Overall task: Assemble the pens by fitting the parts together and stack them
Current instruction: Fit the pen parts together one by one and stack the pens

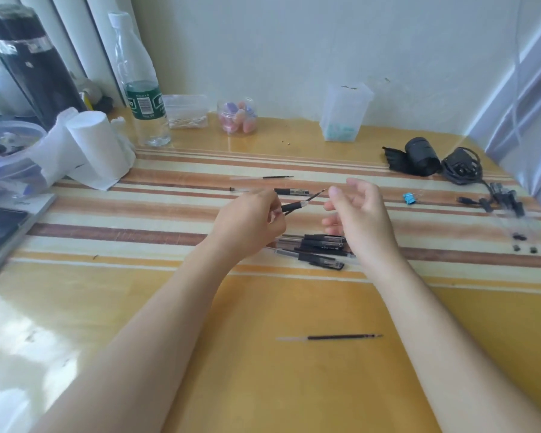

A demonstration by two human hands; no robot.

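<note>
near: thin black ink refill (341,337) lies loose on yellow table (263,385) | stacked black-capped clear pens (317,250) below the hands | left hand (250,220) pinches black-gripped pen barrel (295,205), nib exposed | right hand (361,214) relaxed, seemingly empty | tip: steady barrel, slide next part on straight

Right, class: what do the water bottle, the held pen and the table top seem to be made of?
Water bottle: clear glossy plastic, probably; you can see through it. Held pen: plastic, likely; matte black grip, see-through collar. Table top: perhaps laminate or varnished wood; striped print, shiny glare patches.
</note>
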